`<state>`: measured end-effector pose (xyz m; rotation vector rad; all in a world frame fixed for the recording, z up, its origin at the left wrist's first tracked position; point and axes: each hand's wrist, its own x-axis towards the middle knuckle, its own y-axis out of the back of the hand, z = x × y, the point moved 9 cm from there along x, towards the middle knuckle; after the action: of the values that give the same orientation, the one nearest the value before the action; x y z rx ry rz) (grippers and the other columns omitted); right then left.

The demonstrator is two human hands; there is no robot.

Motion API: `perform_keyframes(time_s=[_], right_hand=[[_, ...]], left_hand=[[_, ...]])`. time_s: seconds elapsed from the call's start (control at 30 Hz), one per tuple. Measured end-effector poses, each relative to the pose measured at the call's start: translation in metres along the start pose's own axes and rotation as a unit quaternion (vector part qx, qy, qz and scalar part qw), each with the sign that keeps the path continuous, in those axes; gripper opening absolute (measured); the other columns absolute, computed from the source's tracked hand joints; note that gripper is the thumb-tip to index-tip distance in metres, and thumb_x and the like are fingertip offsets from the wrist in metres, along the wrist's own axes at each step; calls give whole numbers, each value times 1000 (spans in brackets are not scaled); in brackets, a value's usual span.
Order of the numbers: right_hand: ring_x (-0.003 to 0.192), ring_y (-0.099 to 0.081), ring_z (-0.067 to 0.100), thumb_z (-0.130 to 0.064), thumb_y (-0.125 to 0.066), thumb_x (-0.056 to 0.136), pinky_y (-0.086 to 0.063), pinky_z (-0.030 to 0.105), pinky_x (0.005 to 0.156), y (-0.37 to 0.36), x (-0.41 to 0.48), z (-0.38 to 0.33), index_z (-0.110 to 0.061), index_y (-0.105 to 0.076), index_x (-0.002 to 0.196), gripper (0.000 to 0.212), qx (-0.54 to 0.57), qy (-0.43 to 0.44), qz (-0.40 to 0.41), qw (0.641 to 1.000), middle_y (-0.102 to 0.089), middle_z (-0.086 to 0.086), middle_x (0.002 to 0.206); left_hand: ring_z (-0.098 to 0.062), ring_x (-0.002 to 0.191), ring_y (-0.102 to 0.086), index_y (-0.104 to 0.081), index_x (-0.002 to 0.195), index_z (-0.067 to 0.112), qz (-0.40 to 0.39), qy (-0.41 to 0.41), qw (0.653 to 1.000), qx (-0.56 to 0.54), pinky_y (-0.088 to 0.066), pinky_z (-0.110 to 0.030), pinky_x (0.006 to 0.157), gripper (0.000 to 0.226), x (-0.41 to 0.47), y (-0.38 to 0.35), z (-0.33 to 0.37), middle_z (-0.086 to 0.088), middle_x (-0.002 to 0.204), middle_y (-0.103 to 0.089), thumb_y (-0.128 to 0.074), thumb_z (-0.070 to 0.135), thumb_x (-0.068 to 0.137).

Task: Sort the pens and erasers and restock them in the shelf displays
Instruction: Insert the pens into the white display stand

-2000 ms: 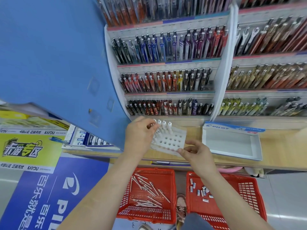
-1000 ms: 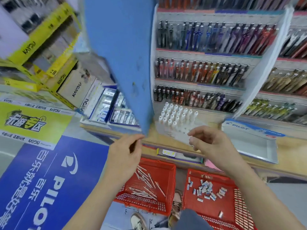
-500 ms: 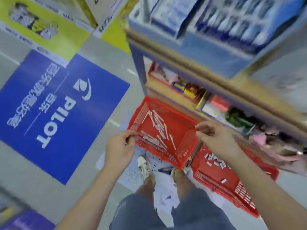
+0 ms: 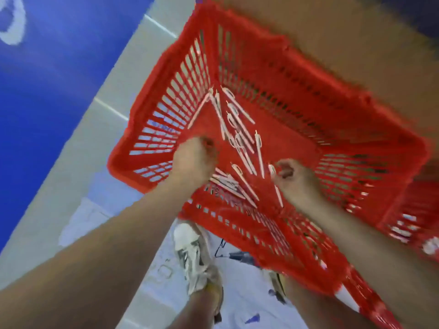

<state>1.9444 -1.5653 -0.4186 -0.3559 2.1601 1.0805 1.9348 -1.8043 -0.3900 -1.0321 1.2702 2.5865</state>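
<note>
Shoe: a white laced sneaker (image 4: 190, 252) is standing on pale printed sheeting, just below the basket's near wall.
Left hand (image 4: 193, 160): it is hanging inside the basket at the left side, seen from the back with fingers curled downward; blur is hiding whether they are pinching anything.
Right hand (image 4: 294, 178): it is hovering inside the basket, thumb and forefinger curled together beside the top of one slim white pen (image 4: 277, 193); I cannot tell if they are gripping it.
Pens: loose slim white pens (image 4: 237, 141) are lying scattered across the basket floor, between and beyond both hands.
Basket: a red slotted plastic basket (image 4: 228, 210) is sitting on the floor.
Second basket: another red plastic basket (image 4: 408, 210) is sitting just to the right.
Floor: a blue mat (image 4: 47, 91) is lying far left, beyond grey tiles (image 4: 71, 174).
</note>
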Motion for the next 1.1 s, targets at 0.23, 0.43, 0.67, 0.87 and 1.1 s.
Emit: perform_keyframes(time_s=[0.23,0.43,0.67,0.87,1.1], right_hand=[[116,-51,37,-37,-73,78,-44,42,97,-64,87,7,-10,-45,130,64,-141,32,46,988,-52,19,126],[103,-61,38,-23,-69,78,-47,41,82,-76,90,-7,-11,-52,114,41,-205,43,49,977,-64,18,111],[100,-64,35,-27,-66,79,-49,34,79,-88,87,-11,-11,-66,100,27,-249,12,-31,968,-69,15,104],[101,-63,34,-25,-60,85,-47,33,77,-97,81,-10,-8,-64,101,23,-292,35,-63,954,-67,16,107],[54,-62,26,-16,-52,80,-52,39,67,-62,30,1,-8,-57,68,15,249,-197,-92,944,-55,8,56]], left_hand=[[-35,118,-53,-44,127,8,41,60,997,19,-41,-39,95,56,131,-67,-13,-16,125,-57,-56,47,89],[-31,111,-59,-55,114,4,79,29,993,79,-47,-35,87,45,149,-68,6,-15,117,-62,-57,40,87],[-30,98,-64,-61,104,7,-42,70,996,45,-50,-33,79,42,137,-91,-13,-12,106,-67,-68,39,78],[-31,104,-61,-57,114,4,-85,115,989,47,-46,-31,78,40,120,-85,-40,-14,113,-63,-62,34,86],[-35,85,-68,-59,90,-3,-142,146,925,-321,-57,-45,79,6,58,-56,-13,-22,90,-65,-61,0,85]])
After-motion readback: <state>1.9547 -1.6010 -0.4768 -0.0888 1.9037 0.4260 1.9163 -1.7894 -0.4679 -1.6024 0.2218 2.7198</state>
